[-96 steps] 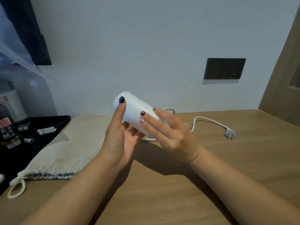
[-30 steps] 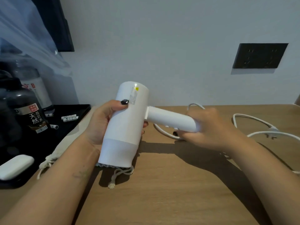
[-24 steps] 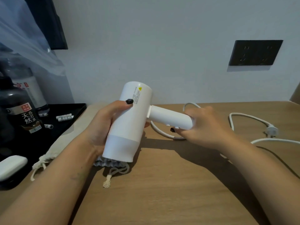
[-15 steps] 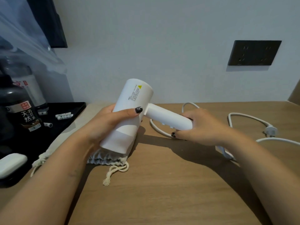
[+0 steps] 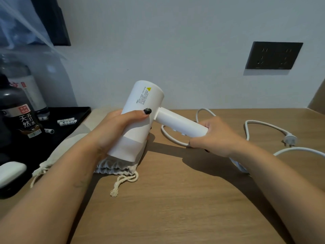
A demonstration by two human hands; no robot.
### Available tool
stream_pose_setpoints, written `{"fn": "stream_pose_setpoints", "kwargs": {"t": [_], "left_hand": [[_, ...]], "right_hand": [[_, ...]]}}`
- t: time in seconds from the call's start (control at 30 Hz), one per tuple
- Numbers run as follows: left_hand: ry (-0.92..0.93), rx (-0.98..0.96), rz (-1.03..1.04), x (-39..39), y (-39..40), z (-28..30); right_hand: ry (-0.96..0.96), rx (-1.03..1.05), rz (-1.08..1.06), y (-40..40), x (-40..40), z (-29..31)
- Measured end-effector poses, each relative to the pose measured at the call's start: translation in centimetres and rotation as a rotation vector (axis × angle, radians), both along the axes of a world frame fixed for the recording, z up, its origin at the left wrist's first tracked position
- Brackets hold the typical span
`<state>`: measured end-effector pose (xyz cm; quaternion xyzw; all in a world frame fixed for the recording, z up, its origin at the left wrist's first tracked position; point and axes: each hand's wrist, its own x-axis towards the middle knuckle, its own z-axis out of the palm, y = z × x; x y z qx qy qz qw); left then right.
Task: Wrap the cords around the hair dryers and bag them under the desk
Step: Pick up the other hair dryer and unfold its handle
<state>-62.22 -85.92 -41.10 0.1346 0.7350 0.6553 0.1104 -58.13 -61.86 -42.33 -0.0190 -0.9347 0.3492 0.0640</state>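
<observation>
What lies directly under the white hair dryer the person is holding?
Under the hair dryer lies a cream drawstring bag on the wooden desk. Its gathered mouth and cord ends show; the dryer and left hand cover its middle.

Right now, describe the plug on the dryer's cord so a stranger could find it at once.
Start at the dark wall socket on the right and drop to the wooden desk below it. The plug lies there, unplugged, on a white cord that loops across the desk, the cord's only stubby, widened tip.
</observation>
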Motion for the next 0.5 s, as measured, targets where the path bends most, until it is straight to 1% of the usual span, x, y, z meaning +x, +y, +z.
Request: {"fn": "stream_pose_setpoints", "kwargs": {"t": [0.17,0.27,0.43,0.5], "left_hand": [[-0.037,0.016,0.01,0.3,0.2,0.1],[-0.025,0.023,0.042,0.2,0.3,-0.1],[-0.029,0.143,0.141,0.0,1.7,-0.2],[-0.012,0.151,0.154,0.1,1.6,0.0]], "right_hand": [[0.005,-0.041,-0.034,-0.1,-0.1,-0.1],[-0.001,-0.099,-0.045,-0.2,0.1,0.0],[0.006,-0.253,-0.095,-2.3,0.0,-0.4],[0.01,-0.256,-0.09,-2.9,0.0,-0.4]]}}
